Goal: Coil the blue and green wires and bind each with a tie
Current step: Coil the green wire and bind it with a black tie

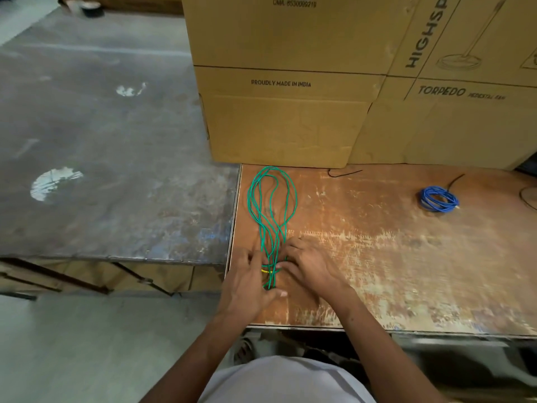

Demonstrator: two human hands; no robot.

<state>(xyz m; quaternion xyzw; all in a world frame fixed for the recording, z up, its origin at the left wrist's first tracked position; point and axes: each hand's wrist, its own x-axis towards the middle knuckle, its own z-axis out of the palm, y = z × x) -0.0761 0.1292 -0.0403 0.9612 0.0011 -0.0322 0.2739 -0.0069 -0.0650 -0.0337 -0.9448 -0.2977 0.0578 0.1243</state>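
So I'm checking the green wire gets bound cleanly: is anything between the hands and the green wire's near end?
Nothing visible. The left hand and right hand already sit on either side of the green wire at its near end, fingers on the strands by a yellow tie. The blue wire coil lies apart, far right.

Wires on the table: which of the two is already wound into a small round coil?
The blue wire, lying alone at the far right. The green wire still stretches in long loose loops, gathered between both hands near the front edge.
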